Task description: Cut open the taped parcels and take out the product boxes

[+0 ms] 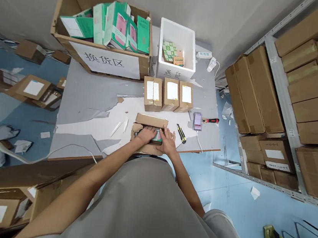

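An opened small cardboard box lies at the near edge of the table, its flaps folded out. Inside it sits a green box with a pinkish panel, partly covered by my hands. My left hand lies across the green box from the left, fingers stretched out over its top. On the right side, my right hand rests at the cardboard box's edge with its fingers spread and its thumb side by the green box. To the right of it lies a yellow and black utility knife.
Three taped cartons stand behind my hands. Further back are a large cardboard box of green boxes and a white foam box. A phone and a red-black cutter lie at right. Shelving stands beyond.
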{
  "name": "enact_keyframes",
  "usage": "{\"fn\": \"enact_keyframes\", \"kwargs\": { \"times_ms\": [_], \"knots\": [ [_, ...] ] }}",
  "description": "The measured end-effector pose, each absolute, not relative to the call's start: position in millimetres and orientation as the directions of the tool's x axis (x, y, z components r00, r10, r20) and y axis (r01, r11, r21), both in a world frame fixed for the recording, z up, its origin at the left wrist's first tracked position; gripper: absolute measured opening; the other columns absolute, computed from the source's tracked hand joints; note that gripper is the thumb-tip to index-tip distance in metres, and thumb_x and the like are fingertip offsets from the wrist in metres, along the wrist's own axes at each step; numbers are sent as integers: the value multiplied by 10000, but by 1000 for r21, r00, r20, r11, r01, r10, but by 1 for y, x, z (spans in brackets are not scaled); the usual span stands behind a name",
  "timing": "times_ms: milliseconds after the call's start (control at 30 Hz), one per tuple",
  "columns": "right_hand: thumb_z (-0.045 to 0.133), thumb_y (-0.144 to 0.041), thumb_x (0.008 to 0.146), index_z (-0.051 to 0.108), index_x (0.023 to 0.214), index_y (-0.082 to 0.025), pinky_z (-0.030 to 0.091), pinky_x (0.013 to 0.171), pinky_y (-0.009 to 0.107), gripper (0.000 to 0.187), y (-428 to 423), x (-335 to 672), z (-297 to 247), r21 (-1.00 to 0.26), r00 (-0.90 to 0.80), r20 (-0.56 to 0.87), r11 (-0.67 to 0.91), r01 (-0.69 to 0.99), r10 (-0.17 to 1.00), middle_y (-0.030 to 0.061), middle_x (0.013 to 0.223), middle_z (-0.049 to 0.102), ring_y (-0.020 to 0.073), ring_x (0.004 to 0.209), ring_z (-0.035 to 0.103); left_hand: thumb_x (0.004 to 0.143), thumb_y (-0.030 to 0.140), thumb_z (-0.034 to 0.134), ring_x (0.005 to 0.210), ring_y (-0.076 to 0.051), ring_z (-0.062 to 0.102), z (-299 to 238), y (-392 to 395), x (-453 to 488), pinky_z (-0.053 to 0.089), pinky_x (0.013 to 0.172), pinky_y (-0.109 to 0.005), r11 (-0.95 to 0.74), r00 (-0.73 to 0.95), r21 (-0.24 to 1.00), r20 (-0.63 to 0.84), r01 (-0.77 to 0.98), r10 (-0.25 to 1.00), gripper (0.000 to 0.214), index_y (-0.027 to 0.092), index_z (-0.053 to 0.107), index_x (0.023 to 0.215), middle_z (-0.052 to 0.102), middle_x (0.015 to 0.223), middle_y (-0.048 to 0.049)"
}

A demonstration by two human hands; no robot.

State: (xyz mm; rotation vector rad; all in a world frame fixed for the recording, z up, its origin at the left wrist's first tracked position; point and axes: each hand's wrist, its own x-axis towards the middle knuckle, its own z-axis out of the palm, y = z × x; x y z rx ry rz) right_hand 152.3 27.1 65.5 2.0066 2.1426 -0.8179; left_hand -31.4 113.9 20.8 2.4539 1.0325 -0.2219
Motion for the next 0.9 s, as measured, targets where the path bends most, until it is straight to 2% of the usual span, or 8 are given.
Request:
{"fn": "enact_keyframes", "kwargs": {
  "times_ms": [167, 267, 433, 533, 600, 733, 833, 900],
  "knots": [
    [1004, -484, 929, 346, 1921, -200, 37, 1514, 663, 1224, 32, 153, 68, -307, -133, -437, -9, 952, 890, 230, 2022, 113, 414, 1891, 190, 933, -46, 610, 1303, -402, 748, 22, 114, -33, 526, 1145, -526, -615, 693, 319, -338, 721, 637, 445, 57, 807, 1318, 770, 1394, -321],
    [991, -495, 946, 364, 1916, -207, 45, 1516, 663, 1190, 36, 154, 71, -322, -138, -433, -10, 947, 891, 223, 2017, 155, 411, 1886, 216, 888, -44, 645, 1282, -408, 758, 27, 116, -34, 523, 1156, -528, -613, 684, 304, -347, 729, 642, 426, 50, 818, 1265, 774, 1362, -328],
    [915, -454, 1021, 357, 1920, -211, 37, 1525, 652, 1085, 40, 158, 78, -336, -120, -418, -30, 941, 901, 194, 2006, 234, 379, 1881, 248, 838, 3, 694, 1257, -415, 755, 42, 118, -43, 530, 1156, -531, -607, 682, 309, -326, 732, 655, 435, 82, 812, 1250, 764, 1335, -291],
    [874, -369, 1061, 335, 1930, -227, 57, 1533, 627, 1033, 44, 163, 85, -352, -142, -383, -2, 936, 913, 182, 1979, 339, 347, 1868, 296, 836, 22, 705, 1264, -423, 751, 54, 121, -51, 542, 1146, -538, -596, 681, 334, -299, 731, 668, 409, 111, 804, 1223, 747, 1344, -264],
    [851, -305, 1078, 317, 1939, -265, 133, 1535, 578, 1014, 48, 167, 92, -375, -179, -342, 41, 926, 922, 166, 1944, 432, 322, 1829, 386, 825, 40, 733, 1270, -423, 748, 64, 123, -57, 561, 1124, -530, -588, 687, 364, -281, 722, 670, 359, 140, 795, 1165, 739, 1338, -235],
    [832, -281, 1099, 346, 1925, -388, 464, 1403, 450, 964, 51, 175, 120, -418, -243, -288, 106, 902, 926, 106, 1857, 553, 323, 1685, 573, 805, 65, 749, 1210, -371, 759, 89, 126, -69, 606, 1060, -473, -563, 725, 506, -205, 653, 657, 270, 196, 736, 1041, 743, 1310, -158],
    [810, -352, 1130, 468, 1868, -449, 595, 1290, 446, 819, 45, 182, 150, -406, -225, -260, 105, 908, 939, 73, 1840, 551, 354, 1605, 638, 831, 92, 727, 1339, -335, 741, 109, 127, -83, 607, 1132, -437, -507, 725, 665, -74, 548, 685, 271, 227, 687, 1062, 730, 1517, -129],
    [803, -388, 1135, 539, 1829, -463, 632, 1248, 470, 747, 37, 188, 168, -399, -174, -234, 69, 914, 956, 68, 1831, 555, 372, 1564, 665, 868, 184, 793, 1501, -350, 682, 119, 129, -95, 578, 1236, -471, -427, 664, 759, -10, 492, 747, 299, 236, 669, 1136, 647, 1711, -138]
  ]
}}
